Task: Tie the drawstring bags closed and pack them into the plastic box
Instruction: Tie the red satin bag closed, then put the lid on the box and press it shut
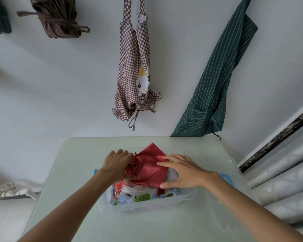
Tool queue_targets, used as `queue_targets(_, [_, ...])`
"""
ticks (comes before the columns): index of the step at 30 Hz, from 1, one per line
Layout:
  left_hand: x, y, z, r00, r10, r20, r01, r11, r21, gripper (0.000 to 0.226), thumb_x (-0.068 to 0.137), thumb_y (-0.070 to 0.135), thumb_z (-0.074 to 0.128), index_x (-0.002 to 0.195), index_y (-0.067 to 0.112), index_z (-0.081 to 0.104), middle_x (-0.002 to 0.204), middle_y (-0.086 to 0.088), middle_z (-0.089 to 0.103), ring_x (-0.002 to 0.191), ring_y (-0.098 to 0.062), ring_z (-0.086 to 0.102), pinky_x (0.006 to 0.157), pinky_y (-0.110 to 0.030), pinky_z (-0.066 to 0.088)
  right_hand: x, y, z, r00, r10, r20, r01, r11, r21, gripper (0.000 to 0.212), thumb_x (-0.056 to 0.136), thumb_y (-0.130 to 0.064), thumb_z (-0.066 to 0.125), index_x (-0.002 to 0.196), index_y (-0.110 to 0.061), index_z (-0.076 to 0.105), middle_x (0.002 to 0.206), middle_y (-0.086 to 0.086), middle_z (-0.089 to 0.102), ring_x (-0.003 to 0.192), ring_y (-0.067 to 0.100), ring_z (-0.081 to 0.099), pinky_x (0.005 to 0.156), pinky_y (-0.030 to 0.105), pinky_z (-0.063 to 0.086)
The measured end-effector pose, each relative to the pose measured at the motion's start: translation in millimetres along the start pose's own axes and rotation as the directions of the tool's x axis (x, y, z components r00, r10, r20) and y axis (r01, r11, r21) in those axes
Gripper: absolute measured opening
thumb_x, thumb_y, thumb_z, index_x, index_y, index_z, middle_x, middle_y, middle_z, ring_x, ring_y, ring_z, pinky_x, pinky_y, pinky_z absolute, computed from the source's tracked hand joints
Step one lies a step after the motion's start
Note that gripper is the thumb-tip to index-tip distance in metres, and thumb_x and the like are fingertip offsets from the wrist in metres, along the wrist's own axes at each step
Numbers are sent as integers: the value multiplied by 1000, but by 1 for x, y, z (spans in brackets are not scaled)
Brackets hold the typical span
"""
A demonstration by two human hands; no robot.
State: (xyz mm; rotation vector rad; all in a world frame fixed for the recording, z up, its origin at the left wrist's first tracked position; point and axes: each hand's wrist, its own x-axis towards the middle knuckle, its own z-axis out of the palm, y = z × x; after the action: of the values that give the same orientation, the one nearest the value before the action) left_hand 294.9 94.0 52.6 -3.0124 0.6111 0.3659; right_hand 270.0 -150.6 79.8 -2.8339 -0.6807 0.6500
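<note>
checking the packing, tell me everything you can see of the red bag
The red bag is shiny, satin-like cloth, lying flat and tilted with one corner pointing away, on top of other bags in the clear plastic box. Its gathered neck with red cords faces left, under the left hand. The right hand presses flat on its right side.

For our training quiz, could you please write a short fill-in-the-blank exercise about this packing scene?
1. The bag under both hands is ____ in colour.
2. The right hand lies with straight fingers on the satin drawstring bag, while the ____ hand grips its gathered, corded end.
3. The clear plastic box stands on a pale ____.
4. The apron with the cartoon rabbit on the wall has a ____ pattern.

Missing words: red; left; table; checked
</note>
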Motion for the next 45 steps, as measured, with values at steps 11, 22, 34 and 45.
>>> queue_targets(11, [19,37,-42,981,182,69,-151,936,-319,105,63,65,72,147,32,19,148,9,31,133,-17,36,106,-34,33,5,-6,13,994,47,-100,-47,999,-6,56,85,-54,57,137,-40,42,147,-12,39,137,17,24,113,48,10])
queue_targets(22, [24,55,-28,976,146,160,-104,965,-243,101,62,77,63,145,35,24,146,8,38,134,-19,33,111,-39,30,3,4,14,964,83,-251,-46,988,148,66,75,-48,68,135,-30,47,143,-7,35,134,15,28,114,40,15])
queue_targets(34, [-3,101,-101,986,-117,-118,51,886,-461,26,93,23,52,116,24,63,122,4,65,111,-18,60,93,-33,47,-73,54,-15,961,186,-204,-81,897,435,31,91,-25,55,121,-26,60,124,-7,59,117,11,53,98,30,42])
queue_targets(45, [29,276,7,850,-86,520,504,421,-754,12,96,11,44,107,11,48,110,-8,52,96,-19,52,87,-33,48,-164,174,128,875,459,154,-484,837,256,63,92,-43,49,148,-25,25,158,1,15,144,21,19,115,35,22])
